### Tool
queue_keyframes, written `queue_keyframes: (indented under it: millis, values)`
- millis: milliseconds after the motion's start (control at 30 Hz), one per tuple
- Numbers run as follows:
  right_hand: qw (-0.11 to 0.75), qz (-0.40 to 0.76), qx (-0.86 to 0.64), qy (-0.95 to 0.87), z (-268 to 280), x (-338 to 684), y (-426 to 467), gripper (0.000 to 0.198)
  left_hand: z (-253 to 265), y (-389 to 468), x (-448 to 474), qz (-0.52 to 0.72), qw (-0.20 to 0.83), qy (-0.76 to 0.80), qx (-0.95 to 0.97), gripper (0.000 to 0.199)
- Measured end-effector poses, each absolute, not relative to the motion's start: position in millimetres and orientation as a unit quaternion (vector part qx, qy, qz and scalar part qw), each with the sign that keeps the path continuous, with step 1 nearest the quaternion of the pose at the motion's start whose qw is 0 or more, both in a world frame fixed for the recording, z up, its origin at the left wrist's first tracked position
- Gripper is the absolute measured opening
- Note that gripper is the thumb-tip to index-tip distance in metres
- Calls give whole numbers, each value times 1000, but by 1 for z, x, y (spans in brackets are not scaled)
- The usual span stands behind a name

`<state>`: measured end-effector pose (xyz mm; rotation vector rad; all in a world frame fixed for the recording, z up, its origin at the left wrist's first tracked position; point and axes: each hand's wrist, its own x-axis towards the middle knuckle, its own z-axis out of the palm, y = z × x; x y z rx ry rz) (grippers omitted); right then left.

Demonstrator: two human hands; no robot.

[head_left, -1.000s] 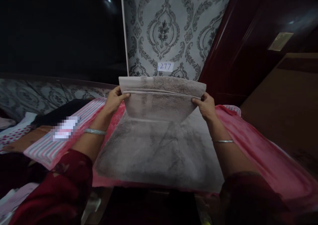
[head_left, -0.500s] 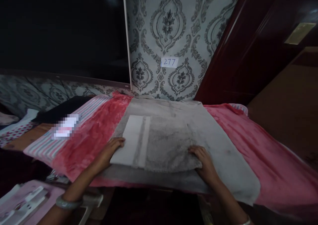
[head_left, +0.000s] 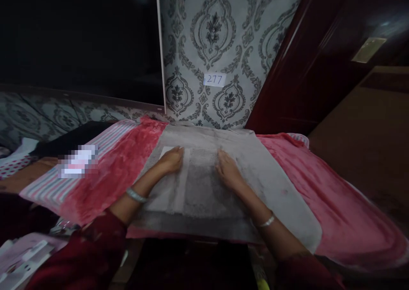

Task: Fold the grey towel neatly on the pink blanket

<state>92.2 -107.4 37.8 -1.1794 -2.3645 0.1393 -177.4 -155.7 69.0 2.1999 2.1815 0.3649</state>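
A folded grey towel [head_left: 204, 187] with a white end panel and stripe lies on a larger grey cloth [head_left: 281, 196]. My left hand [head_left: 172, 158] is closed at the towel's far edge, over the white panel and stripe. Level with it, my right hand [head_left: 228, 170] has its fingers bent in on the grey part near the same edge. A gap of towel shows between the hands. The fingertips are partly hidden, and the towel lies flat below the wrists.
Red plush fabric [head_left: 128, 166] shows left of the grey cloth, and pink plush [head_left: 338, 204] right of it. Striped fabric [head_left: 47, 187] lies farther left. A dark television [head_left: 79, 42] and a patterned wall [head_left: 214, 51] rise behind. A pink tray-like item [head_left: 32, 260] sits lower left.
Both hands have moved from the towel's near sides forward and inward to its far edge. The forearms now reach farther over the towel, and the view has shifted slightly.
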Motion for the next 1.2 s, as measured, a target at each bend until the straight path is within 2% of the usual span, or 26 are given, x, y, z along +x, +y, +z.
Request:
queue_keyframes:
  millis: [100, 267, 400, 733, 933, 1067, 1200]
  values:
    - [153, 60, -429, -888, 56, 29, -90, 65, 69, -126, -155, 83, 14, 720, 688, 56]
    - [96, 58, -422, -900, 38, -4, -80, 55, 32, -123, -145, 75, -22, 732, 677, 53]
    - [100, 65, -441, -890, 19, 4, -75, 56, 15, -126, -147, 62, -44, 728, 681, 55]
    - [89, 64, -614, -782, 6, 90, -43, 64, 21, -121, -146, 52, -35, 732, 678, 55]
    - [116, 118, -625, -763, -1, 122, -42, 63, 21, -122, -147, 56, -28, 730, 680, 56]
    - [129, 149, -638, -744, 12, 132, -61, 65, 24, -123, -146, 64, -25, 729, 681, 56]
    - [174, 87, -587, -786, 30, 104, -122, 65, 34, -124, -142, 81, -13, 733, 675, 54]
